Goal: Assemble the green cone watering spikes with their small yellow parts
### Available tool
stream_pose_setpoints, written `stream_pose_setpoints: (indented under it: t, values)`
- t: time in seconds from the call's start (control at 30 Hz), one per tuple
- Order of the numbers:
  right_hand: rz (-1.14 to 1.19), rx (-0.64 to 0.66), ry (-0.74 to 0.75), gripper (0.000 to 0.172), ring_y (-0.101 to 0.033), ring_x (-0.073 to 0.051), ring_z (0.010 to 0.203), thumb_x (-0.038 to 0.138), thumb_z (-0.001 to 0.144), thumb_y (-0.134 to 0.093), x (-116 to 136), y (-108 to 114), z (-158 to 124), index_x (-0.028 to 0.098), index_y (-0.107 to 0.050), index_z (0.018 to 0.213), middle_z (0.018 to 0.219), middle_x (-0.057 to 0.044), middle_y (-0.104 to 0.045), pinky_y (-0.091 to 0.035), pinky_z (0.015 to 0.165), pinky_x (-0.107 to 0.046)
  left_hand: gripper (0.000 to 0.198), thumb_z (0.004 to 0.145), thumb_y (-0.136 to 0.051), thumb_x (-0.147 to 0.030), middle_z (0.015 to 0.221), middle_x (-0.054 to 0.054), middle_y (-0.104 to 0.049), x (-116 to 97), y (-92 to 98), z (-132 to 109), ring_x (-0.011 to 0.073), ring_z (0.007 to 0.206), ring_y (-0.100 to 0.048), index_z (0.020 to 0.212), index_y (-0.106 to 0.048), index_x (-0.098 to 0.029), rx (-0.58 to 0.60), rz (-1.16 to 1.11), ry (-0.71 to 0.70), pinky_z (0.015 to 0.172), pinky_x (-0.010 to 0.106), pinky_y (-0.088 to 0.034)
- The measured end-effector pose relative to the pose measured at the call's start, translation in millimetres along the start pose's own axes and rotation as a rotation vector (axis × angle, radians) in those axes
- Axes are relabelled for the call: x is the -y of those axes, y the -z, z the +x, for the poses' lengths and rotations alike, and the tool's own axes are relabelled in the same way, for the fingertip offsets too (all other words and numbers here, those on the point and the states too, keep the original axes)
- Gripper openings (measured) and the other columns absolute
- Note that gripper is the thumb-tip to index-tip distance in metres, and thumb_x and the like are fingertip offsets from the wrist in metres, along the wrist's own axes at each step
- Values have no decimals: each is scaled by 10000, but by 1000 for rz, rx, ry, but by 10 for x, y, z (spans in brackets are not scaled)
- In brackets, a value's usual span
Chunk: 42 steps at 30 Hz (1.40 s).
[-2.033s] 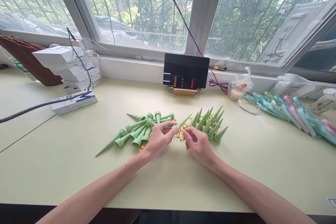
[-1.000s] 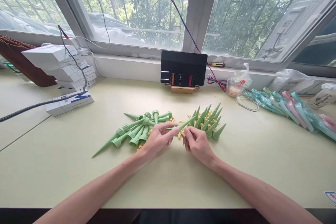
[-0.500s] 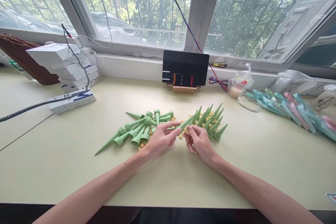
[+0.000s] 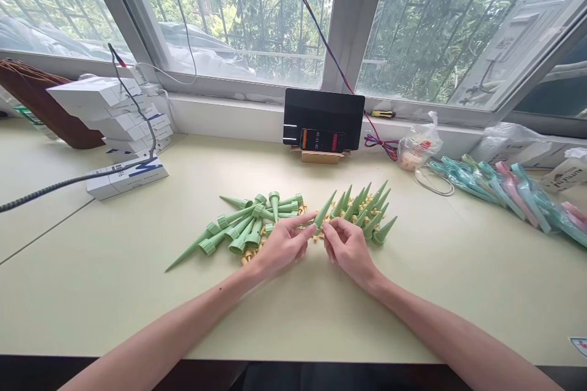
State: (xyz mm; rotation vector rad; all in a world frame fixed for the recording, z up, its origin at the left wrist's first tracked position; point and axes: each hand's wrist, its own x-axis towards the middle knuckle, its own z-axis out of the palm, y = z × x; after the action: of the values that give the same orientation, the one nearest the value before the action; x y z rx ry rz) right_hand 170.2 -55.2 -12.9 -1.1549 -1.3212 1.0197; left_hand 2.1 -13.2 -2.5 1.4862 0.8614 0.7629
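Observation:
My left hand [image 4: 280,247] pinches the base of a green cone-shaped spike [image 4: 324,212] whose tip points up and away. My right hand [image 4: 349,248] pinches at the same base from the right; what its fingertips hold is too small to name. Left of my hands lies a pile of long green spikes [image 4: 238,230] with ribbed caps. Right of them a cluster of short green cones [image 4: 369,212] stands tips up. Small yellow parts [image 4: 317,236] lie scattered between the two piles.
A dark tablet [image 4: 323,118] with a phone [image 4: 321,140] leans at the window sill. White boxes [image 4: 112,116] and a black cable [image 4: 68,183] sit at the left. A plastic bag [image 4: 418,148] and teal and pink clips [image 4: 509,190] lie at the right.
The spike in my left hand has tilted from nearly level to steeper, tip up. My right hand has closed in on its base. The view shifted slightly.

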Motion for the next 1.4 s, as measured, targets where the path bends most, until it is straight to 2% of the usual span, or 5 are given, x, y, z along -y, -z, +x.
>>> stream_pose_setpoints:
  t: [0.37, 0.77, 1.07, 1.27, 1.4]
  values:
    - [-101, 25, 46, 352, -456, -112, 445, 449, 947, -550, -6, 26, -2, 191, -535, 706, 574, 19, -522, -376, 440, -258, 533, 887, -608, -463, 428, -74, -389, -88, -11, -28, 64, 366, -302, 1306, -641, -136, -16, 67, -45, 362, 186, -226]
    - [-515, -52, 399, 364, -379, -133, 541, 328, 987, -458, -23, 56, 24, 202, -476, 647, 603, 3, -445, -326, 510, -272, 417, 881, -608, -422, 408, -64, -362, -135, -30, -39, 81, 402, -299, 1186, -732, -166, -22, 53, -70, 412, 202, -299]
    - [-346, -20, 243, 366, -380, -125, 517, 353, 962, -501, -34, 50, 13, 207, -435, 633, 579, 13, -437, -315, 478, -262, 558, 885, -608, -464, 481, -68, -393, -60, -17, -24, 71, 425, -292, 1339, -613, -139, -10, 54, -24, 399, 196, -241]
    - [-178, 28, 82, 393, -397, -115, 447, 397, 954, -522, 13, 45, 6, 209, -437, 620, 510, 29, -439, -318, 434, -260, 639, 864, -635, -482, 476, -74, -387, -28, -12, -18, 75, 433, -302, 1368, -571, -95, -16, 24, -15, 402, 198, -268]
    - [-207, 5, 106, 386, -381, -108, 448, 379, 950, -523, 14, 32, 5, 206, -435, 617, 511, 35, -421, -302, 430, -256, 606, 876, -625, -471, 472, -66, -414, 0, -7, -4, 83, 437, -355, 1351, -584, -97, -10, 33, -18, 415, 199, -326]
